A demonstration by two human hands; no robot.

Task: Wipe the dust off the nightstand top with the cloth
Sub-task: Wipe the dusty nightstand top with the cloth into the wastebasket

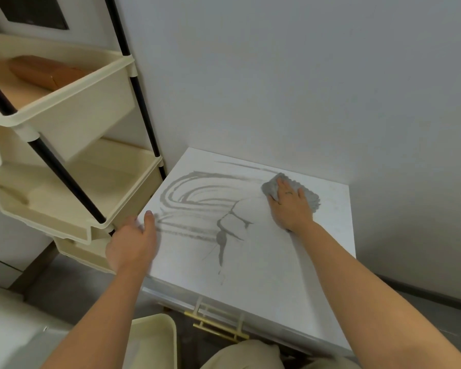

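Note:
The white nightstand top (264,262) fills the middle of the head view, marked with grey curved dust streaks (197,198) on its left half. A grey cloth (310,195) lies near the far right corner. My right hand (290,206) presses flat on the cloth with straight fingers spread over it. My left hand (133,241) holds the nightstand's left edge, thumb on top and fingers wrapped down over the side.
A cream tiered storage rack (72,166) with black poles stands close against the nightstand's left side; a brown box (45,71) sits in its upper bin. A plain wall rises behind. A gold drawer handle (218,326) shows at the front, a cream bin (157,339) below.

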